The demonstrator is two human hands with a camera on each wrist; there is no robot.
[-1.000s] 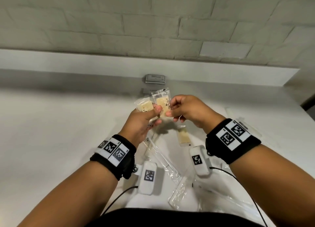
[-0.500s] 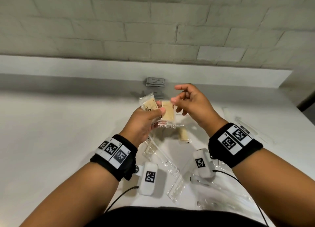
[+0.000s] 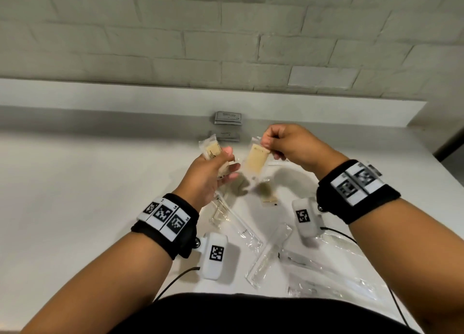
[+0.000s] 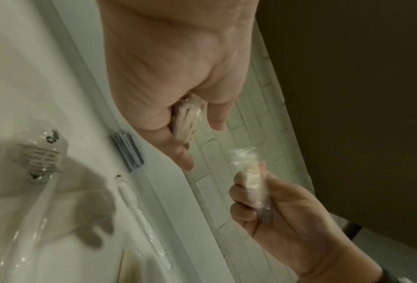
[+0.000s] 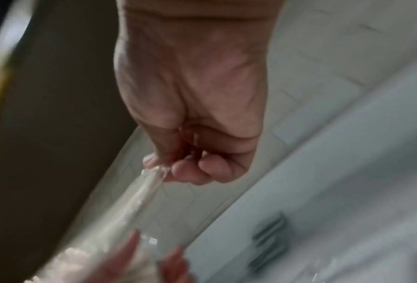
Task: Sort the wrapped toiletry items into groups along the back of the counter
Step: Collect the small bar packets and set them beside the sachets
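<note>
My left hand point(image 3: 229, 164) grips a small bunch of clear-wrapped beige packets point(image 3: 212, 151) above the middle of the counter; the left wrist view shows the bunch point(image 4: 188, 118) between thumb and fingers. My right hand point(image 3: 267, 143) pinches the top edge of another wrapped beige packet point(image 3: 254, 161), which hangs just right of the left hand. In the right wrist view its clear wrapper point(image 5: 151, 178) trails down from the pinch. One more beige packet point(image 3: 267, 195) lies on the counter below. Grey sachets point(image 3: 227, 118) are stacked against the back ledge.
A single grey sachet point(image 3: 227, 136) lies in front of the stack. Several long clear-wrapped items point(image 3: 270, 253) lie scattered on the white counter point(image 3: 88, 195) near my body. A raised ledge and a brick wall close off the back.
One packet, held in my left hand half a second ago, is now pinched by my right hand, which closed on it and drew it to the right.
</note>
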